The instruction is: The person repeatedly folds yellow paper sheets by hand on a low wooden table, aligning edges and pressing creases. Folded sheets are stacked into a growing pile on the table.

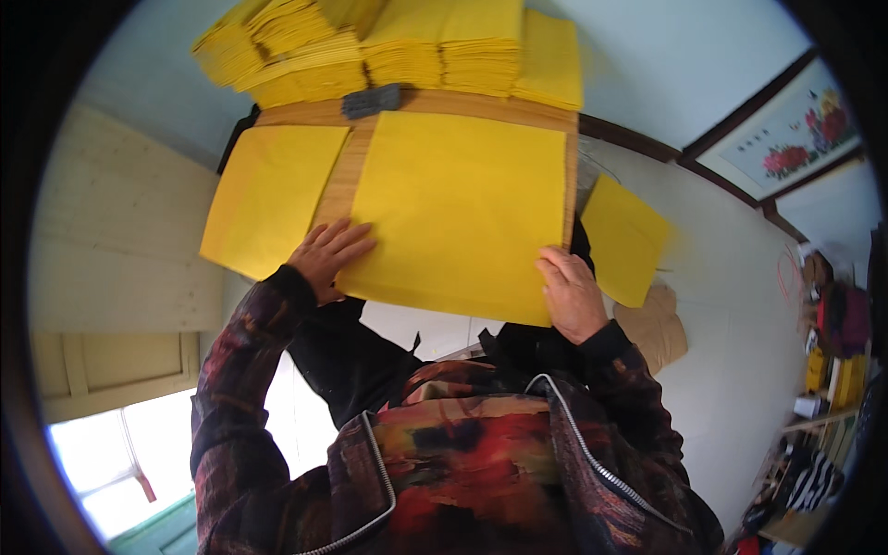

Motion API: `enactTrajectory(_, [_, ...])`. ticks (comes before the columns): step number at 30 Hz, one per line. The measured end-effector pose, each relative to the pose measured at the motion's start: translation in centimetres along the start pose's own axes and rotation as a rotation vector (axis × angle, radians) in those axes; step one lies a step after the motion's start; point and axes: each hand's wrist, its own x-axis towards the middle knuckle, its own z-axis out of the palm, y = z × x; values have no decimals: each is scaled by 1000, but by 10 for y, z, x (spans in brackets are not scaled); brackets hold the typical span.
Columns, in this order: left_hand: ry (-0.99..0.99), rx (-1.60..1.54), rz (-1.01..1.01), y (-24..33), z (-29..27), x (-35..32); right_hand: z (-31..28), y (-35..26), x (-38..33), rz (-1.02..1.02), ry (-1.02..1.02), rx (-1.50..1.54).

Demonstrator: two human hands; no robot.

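Left hand [326,256]: fingers spread and laid flat on the near left corner of the large yellow sheet [458,208]; it presses down on the paper and does not close around it. Right hand [571,294]: grasps the near right corner of the same sheet, with fingers curled over the near edge.

The large yellow sheet lies flat on a wooden board [344,171] and covers most of its right part. Its near edge reaches past the board toward the person.

A smaller yellow sheet [268,196] lies on the left part of the board, just beside the large sheet, and overhangs the board's left edge. The left hand rests between the two sheets at their near corners.

Stacks of yellow paper [388,51] stand along the far edge of the board. A dark grey clip [372,100] sits on the board at the foot of the stacks.

Another yellow sheet [622,239] lies apart, to the right of the board, near the right hand. A brown piece of paper [657,326] lies just below it.

Both forearms are in dark patterned sleeves [231,370].
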Motion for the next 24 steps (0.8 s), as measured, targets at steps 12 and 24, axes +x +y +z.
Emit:
enactTrajectory(12, [229, -44, 49, -2, 25, -13, -16, -9, -23, -32, -165, 16])
enactTrajectory(24, [318, -177, 89, -12, 17, -7, -30, -4, -19, -65, -278, 92])
